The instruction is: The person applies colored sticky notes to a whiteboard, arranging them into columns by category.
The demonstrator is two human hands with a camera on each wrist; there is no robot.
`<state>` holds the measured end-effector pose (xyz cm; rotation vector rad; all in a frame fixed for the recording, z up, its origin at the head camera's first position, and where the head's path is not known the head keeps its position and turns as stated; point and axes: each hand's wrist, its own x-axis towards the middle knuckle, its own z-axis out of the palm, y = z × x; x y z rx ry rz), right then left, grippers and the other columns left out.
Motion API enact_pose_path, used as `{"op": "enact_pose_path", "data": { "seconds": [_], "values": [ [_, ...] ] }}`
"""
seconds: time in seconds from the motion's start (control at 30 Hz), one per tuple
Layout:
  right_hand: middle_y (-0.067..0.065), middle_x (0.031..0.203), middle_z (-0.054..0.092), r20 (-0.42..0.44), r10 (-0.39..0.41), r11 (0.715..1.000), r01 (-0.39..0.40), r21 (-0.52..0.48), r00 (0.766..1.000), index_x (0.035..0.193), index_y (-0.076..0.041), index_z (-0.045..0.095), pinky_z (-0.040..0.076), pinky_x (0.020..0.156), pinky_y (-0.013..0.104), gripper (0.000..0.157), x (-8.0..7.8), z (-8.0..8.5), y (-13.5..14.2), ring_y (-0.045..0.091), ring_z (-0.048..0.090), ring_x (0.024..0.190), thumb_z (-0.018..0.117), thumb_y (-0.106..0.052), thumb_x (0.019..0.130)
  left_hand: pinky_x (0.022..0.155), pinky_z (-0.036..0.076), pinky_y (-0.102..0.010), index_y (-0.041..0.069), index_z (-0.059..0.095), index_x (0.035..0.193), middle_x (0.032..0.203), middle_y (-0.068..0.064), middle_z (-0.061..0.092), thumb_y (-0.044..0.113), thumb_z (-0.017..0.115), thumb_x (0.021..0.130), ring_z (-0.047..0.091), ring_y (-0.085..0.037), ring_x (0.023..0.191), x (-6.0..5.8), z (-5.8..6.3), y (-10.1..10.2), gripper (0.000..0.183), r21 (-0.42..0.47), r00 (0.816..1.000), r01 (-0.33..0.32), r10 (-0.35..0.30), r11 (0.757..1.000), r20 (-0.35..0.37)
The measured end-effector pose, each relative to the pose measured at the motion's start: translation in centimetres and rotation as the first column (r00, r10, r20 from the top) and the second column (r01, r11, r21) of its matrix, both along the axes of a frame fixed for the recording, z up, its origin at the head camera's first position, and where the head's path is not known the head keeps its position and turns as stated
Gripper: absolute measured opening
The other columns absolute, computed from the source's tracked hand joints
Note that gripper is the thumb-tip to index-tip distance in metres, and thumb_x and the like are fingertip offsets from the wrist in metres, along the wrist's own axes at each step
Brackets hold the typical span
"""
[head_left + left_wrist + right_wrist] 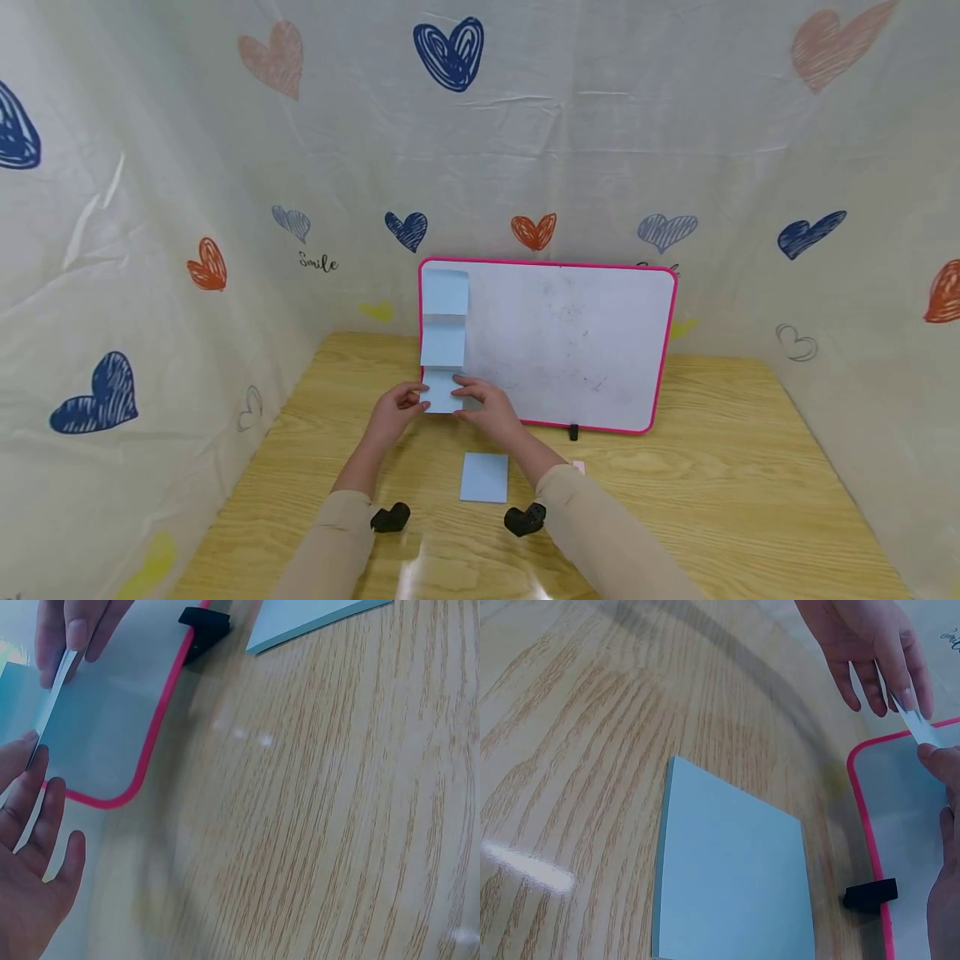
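Left hand (397, 411) and right hand (487, 408) pinch a blue note (442, 393) at the board (570, 350)

Head view: The note is at the pink-rimmed board's lower left corner, below a top note (446, 292) and a middle note (442, 344) in one column. The left hand has its left edge, the right hand its right side. A blue pad (483, 477) lies on the table (720, 500) between the forearms. Near the right sleeve (600, 521) is a small pink piece (578, 467), partly hidden. A black clip (573, 432) is at the board's lower edge; behind hangs a heart-printed cloth (525, 125).

Left wrist view: The note shows nearly edge-on. The left thumb and forefinger are closed on one end, the other fingers spread loosely; the right thumb and fingers nip the opposite end.

Right wrist view: The pad looks thick, well apart from both hands. The left hand's pinch shows at the top; the right hand is partly cut off at the frame's edge.
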<state>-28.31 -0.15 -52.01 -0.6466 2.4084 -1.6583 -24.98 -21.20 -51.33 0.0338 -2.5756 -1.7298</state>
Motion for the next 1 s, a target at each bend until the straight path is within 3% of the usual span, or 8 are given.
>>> {"op": "enact_pose_path", "data": {
  "seconds": [0.5,0.67,0.83,0.9,1.0],
  "values": [
    [0.0,0.141,0.053,-0.028,0.007,0.999,-0.006,0.036,1.0,0.114,-0.006,0.072,0.039,0.105,0.036,0.031,-0.37,-0.17,-0.01,0.022,0.042,0.134,0.078,-0.007,0.083,0.077,0.049,-0.03,0.003,0.067,0.117,0.09,-0.008,0.063,0.006,0.07,0.089,0.059,-0.023,0.089,-0.17,-0.18,0.15,0.028,-0.007,0.999,-0.034,0.034,0.999,0.0],
    [-0.001,0.141,0.052,-0.028,0.005,0.999,-0.003,0.05,1.0,0.113,-0.007,0.072,0.038,0.107,0.037,0.031,-0.34,-0.04,-0.01,0.022,0.041,0.134,0.078,-0.009,0.083,0.088,0.05,-0.039,0.002,0.065,0.12,0.104,-0.013,0.064,0.01,0.071,0.09,0.06,-0.027,0.099,-0.05,-0.35,0.12,0.032,-0.034,0.999,-0.05,0.05,0.998,-0.015],
    [0.0,0.14,0.053,-0.043,0.005,0.999,-0.003,0.054,0.999,0.113,-0.006,0.072,0.038,0.107,0.038,0.031,-0.29,0.04,-0.05,0.023,0.042,0.134,0.078,-0.007,0.083,0.101,0.041,-0.05,0.002,0.056,0.132,0.133,-0.018,0.052,0.014,0.07,0.091,0.052,-0.035,0.118,0.21,-0.46,0.13,0.045,-0.162,0.997,-0.034,0.022,0.986,-0.078],
    [0.001,0.14,0.053,-0.053,0.006,0.998,-0.003,0.057,0.999,0.113,-0.006,0.072,0.038,0.107,0.038,0.031,-0.31,-0.01,-0.07,0.023,0.042,0.134,0.078,-0.005,0.082,0.104,0.036,-0.054,0.001,0.051,0.137,0.142,-0.019,0.045,0.015,0.07,0.092,0.045,-0.038,0.127,0.32,-0.5,0.15,0.051,-0.264,0.992,-0.031,-0.004,0.964,-0.13],
    [0.001,0.14,0.053,-0.064,0.009,0.998,-0.006,0.058,0.998,0.113,-0.006,0.072,0.038,0.107,0.038,0.031,-0.35,-0.07,-0.05,0.022,0.042,0.133,0.078,-0.005,0.082,0.11,0.028,-0.054,0.002,0.043,0.145,0.151,-0.018,0.036,0.018,0.069,0.092,0.033,-0.039,0.137,0.43,-0.72,0.3,0.061,-0.41,0.979,-0.026,-0.061,0.912,-0.196]
  ]
}}
